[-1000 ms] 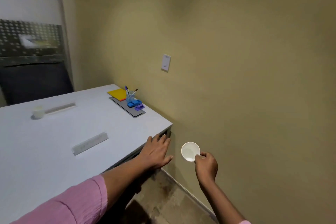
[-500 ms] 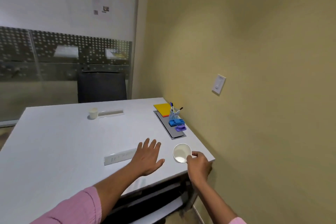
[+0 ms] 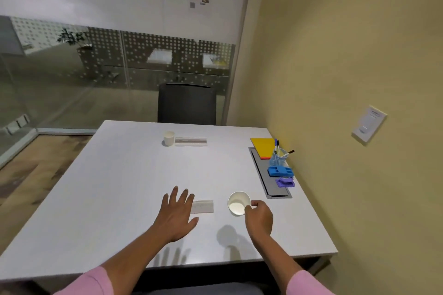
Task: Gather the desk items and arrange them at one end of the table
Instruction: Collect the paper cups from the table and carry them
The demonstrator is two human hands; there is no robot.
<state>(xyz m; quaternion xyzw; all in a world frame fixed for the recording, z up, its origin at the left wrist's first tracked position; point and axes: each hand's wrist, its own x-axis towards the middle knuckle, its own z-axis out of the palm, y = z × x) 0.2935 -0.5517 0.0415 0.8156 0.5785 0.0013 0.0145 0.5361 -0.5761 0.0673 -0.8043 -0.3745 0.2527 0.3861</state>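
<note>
Right hand [image 3: 260, 217] is pinching the cup [image 3: 238, 203] rim, likely needing a level, gentle carry; left hand [image 3: 176, 213] is hovering, fingers [image 3: 175, 194] wide

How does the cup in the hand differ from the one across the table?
The near cup is pinched at its rim by the right hand and held above the table; the far cup stands on the table untouched. The near cup shows its empty inside; the far cup shows mostly its side. Both are small and white.
</note>
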